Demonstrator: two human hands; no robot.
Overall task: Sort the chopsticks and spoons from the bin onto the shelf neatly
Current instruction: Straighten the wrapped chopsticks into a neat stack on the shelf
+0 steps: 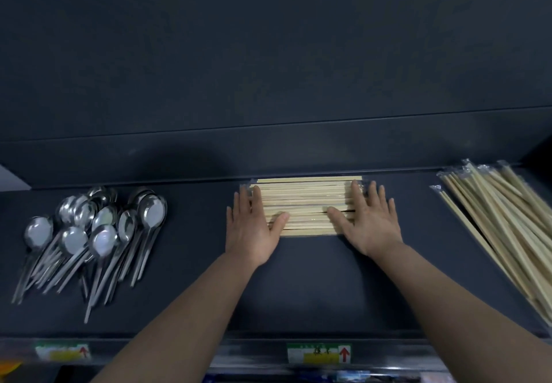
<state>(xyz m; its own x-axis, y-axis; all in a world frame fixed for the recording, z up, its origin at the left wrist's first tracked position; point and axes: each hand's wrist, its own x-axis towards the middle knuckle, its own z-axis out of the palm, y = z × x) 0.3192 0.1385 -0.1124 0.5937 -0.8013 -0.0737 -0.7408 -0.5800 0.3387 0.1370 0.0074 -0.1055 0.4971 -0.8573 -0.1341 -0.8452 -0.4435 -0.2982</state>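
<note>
Far left of the left fingers: a heap of shiny steel spoons (89, 233), bowls to the back, handles fanned toward the front edge. Grouped by type, but overlapping and not squared. Well apart from both hands.

Left hand (254, 233): fingers (256, 200) straight, slightly spread, palm down, gripping nothing. They lie flat on the left end of the flat stack of pale wooden chopsticks in clear wrappers (307, 212), with the thumb across the near rows.

The stack sits between the two sets of fingers, sticks running left-right, near the back lip of the dark matte shelf (298, 293).

Right hand (370, 224): mirror pose. Fingers (357, 197) are flat and open on the right end, nothing held.

My read: palms bracket both ends to keep the layer flat and line up the tips, so this is a tidy-up step rather than a pick.

Right of the right fingers: a loose pile of the same wrapped wooden chopsticks (501, 227), lying diagonally and running out of frame. It looks unsorted and probably needs the same squaring.

Below the wrists, on the shelf's front edge: a white-green-yellow label with a red arrow (319, 353).

The bin is not in view, so I can't tell what's left in it.
</note>
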